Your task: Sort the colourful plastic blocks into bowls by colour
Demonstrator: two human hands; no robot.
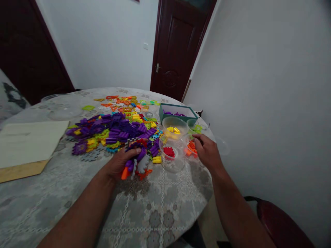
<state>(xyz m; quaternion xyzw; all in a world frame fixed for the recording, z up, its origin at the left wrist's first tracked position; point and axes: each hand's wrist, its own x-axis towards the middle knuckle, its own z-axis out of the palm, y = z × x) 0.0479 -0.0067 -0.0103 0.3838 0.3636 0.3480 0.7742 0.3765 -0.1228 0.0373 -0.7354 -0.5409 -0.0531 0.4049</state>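
A heap of colourful plastic building pieces (113,129), mostly purple, yellow and orange, covers the middle of a round table (160,206). My left hand (121,163) is closed on a bunch of purple, orange and grey pieces (136,165) at the heap's near edge. My right hand (207,151) reaches over a clear bowl of orange pieces (190,148), fingers curled; what they hold is hidden. Beside it stand a clear bowl with red pieces (170,153), one with yellow pieces (174,129) and one with green pieces (197,128).
A teal box (177,111) holding purple pieces stands behind the bowls. A cream sheet on brown board (24,143) lies at the left. Clear lids (62,106) rest at the far left. A dark red chair (279,224) stands at lower right, near the wall.
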